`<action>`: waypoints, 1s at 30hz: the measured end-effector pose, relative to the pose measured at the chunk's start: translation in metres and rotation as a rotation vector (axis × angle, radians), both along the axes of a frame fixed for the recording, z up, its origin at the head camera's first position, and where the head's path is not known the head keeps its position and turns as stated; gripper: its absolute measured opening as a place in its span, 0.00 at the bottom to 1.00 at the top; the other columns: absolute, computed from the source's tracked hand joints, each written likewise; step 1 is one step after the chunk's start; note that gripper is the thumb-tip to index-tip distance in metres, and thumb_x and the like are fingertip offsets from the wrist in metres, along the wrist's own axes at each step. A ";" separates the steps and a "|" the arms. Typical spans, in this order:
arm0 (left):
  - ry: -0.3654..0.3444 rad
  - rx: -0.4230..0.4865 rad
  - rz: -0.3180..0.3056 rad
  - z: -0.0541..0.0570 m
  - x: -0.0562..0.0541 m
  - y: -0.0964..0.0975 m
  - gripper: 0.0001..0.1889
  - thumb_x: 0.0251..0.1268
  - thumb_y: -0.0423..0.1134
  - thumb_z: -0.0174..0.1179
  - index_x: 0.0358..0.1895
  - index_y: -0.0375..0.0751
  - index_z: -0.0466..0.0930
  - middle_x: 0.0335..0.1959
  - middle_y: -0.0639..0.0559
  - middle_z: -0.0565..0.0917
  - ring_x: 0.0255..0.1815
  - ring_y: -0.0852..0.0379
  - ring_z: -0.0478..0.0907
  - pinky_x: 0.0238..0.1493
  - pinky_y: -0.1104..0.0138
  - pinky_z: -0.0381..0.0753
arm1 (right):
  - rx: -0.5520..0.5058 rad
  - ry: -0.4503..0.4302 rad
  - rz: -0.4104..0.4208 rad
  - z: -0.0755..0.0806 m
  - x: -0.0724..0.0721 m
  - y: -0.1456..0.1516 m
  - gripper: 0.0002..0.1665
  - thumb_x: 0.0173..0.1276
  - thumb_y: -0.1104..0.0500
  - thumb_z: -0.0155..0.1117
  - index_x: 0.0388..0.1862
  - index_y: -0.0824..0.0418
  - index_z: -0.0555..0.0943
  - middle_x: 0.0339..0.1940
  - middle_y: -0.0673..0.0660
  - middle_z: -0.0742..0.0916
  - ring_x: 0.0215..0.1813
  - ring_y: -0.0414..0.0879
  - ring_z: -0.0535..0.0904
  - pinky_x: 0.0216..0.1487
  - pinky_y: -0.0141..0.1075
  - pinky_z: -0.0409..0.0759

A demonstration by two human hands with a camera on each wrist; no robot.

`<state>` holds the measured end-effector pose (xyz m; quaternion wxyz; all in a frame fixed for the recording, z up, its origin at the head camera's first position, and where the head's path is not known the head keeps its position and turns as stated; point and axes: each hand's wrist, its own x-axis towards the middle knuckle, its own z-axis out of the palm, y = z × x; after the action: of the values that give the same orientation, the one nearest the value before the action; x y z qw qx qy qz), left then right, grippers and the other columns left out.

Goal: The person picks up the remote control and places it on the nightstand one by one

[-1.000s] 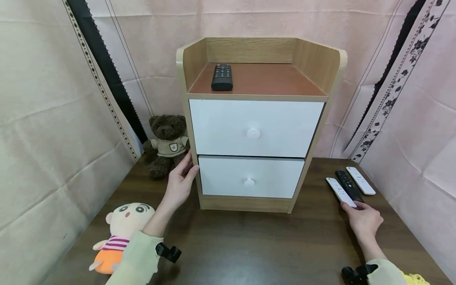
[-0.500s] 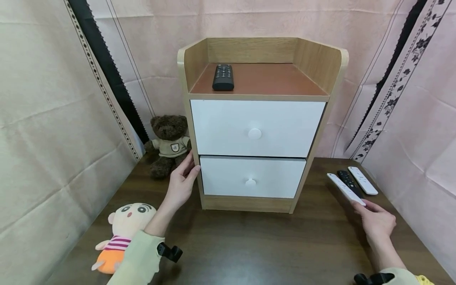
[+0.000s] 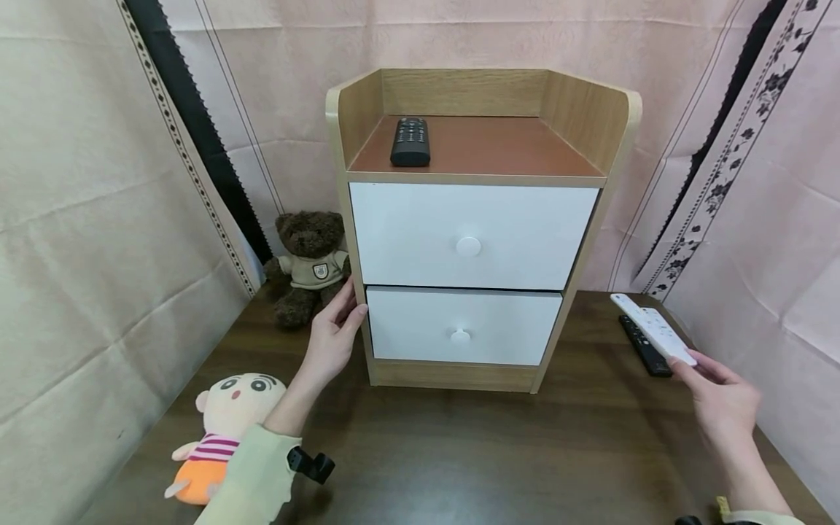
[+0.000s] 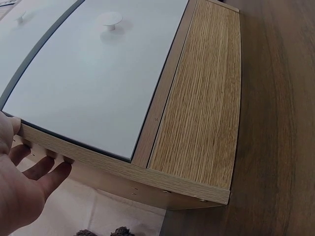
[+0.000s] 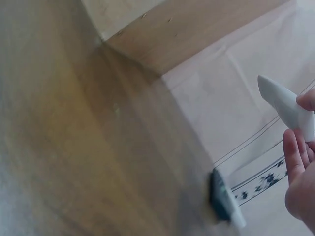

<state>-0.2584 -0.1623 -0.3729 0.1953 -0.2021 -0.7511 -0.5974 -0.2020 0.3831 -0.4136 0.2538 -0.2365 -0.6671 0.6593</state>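
Note:
My left hand [image 3: 331,339] lies open and flat against the left side of a small wooden cabinet [image 3: 584,109], level with its lower white drawer [image 3: 505,328]; the left wrist view shows its fingers [image 4: 47,169] on that side panel. My right hand [image 3: 722,405] pinches the near end of a white remote [image 3: 656,332] and holds it above the table at the right. In the right wrist view this white remote [image 5: 283,105] sticks up from the fingers [image 5: 295,157]. A black remote [image 3: 646,350] lies on the table beneath it.
Another black remote [image 3: 410,141] rests on the cabinet's brown top. A brown teddy bear [image 3: 308,262] sits left of the cabinet, and a cartoon doll [image 3: 226,419] lies at the front left. Both drawers are closed. Curtains enclose the dark wooden table [image 3: 499,452].
My right hand picked the white remote up off the table and moved it up and to the right. The left hand stayed on the cabinet's side.

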 end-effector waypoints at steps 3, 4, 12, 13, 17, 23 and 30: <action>-0.001 0.000 -0.001 0.000 -0.001 0.001 0.31 0.81 0.33 0.54 0.81 0.41 0.58 0.77 0.44 0.66 0.74 0.43 0.67 0.67 0.60 0.72 | -0.071 0.104 0.034 0.013 0.003 -0.006 0.12 0.57 0.66 0.82 0.33 0.48 0.93 0.21 0.43 0.89 0.25 0.32 0.84 0.31 0.19 0.76; -0.001 0.000 0.000 0.000 -0.001 0.001 0.31 0.81 0.33 0.54 0.81 0.41 0.57 0.77 0.44 0.66 0.74 0.44 0.67 0.67 0.60 0.72 | -0.086 0.131 0.039 0.017 0.004 -0.008 0.12 0.57 0.67 0.81 0.33 0.49 0.93 0.21 0.44 0.89 0.25 0.32 0.84 0.31 0.19 0.76; -0.007 -0.004 0.005 0.000 0.000 0.001 0.31 0.81 0.32 0.54 0.81 0.41 0.57 0.77 0.43 0.66 0.74 0.44 0.67 0.67 0.58 0.71 | -0.209 0.308 0.045 0.045 0.007 -0.025 0.16 0.56 0.77 0.76 0.37 0.60 0.93 0.25 0.49 0.90 0.26 0.36 0.86 0.34 0.21 0.81; -0.009 -0.002 0.004 0.000 0.000 0.000 0.31 0.81 0.32 0.54 0.81 0.41 0.57 0.77 0.44 0.66 0.74 0.44 0.67 0.67 0.58 0.71 | -0.230 0.340 0.043 0.048 0.007 -0.028 0.16 0.55 0.79 0.75 0.38 0.62 0.92 0.25 0.51 0.90 0.26 0.37 0.86 0.35 0.22 0.81; -0.006 0.000 -0.002 0.000 0.000 0.000 0.31 0.81 0.32 0.54 0.81 0.42 0.57 0.77 0.44 0.66 0.74 0.44 0.67 0.67 0.59 0.71 | -0.318 0.510 0.035 0.058 0.007 -0.042 0.18 0.53 0.87 0.69 0.39 0.73 0.90 0.24 0.58 0.90 0.25 0.42 0.87 0.34 0.26 0.84; 0.000 -0.001 -0.001 0.000 0.000 0.000 0.31 0.81 0.33 0.54 0.81 0.41 0.57 0.77 0.44 0.66 0.74 0.43 0.67 0.67 0.59 0.72 | -0.434 0.723 0.087 0.076 0.010 -0.058 0.20 0.51 0.94 0.59 0.41 0.84 0.85 0.28 0.67 0.89 0.32 0.48 0.89 0.33 0.32 0.86; -0.006 0.001 0.002 0.000 0.000 0.000 0.31 0.81 0.33 0.54 0.81 0.41 0.57 0.78 0.45 0.65 0.74 0.43 0.66 0.67 0.57 0.71 | -0.470 0.855 0.136 0.096 0.015 -0.066 0.20 0.50 0.95 0.58 0.44 0.89 0.81 0.31 0.71 0.88 0.32 0.53 0.87 0.31 0.36 0.87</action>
<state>-0.2582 -0.1624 -0.3731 0.1938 -0.1993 -0.7516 -0.5981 -0.1870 0.3167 -0.3173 0.4009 0.0483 -0.3502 0.8452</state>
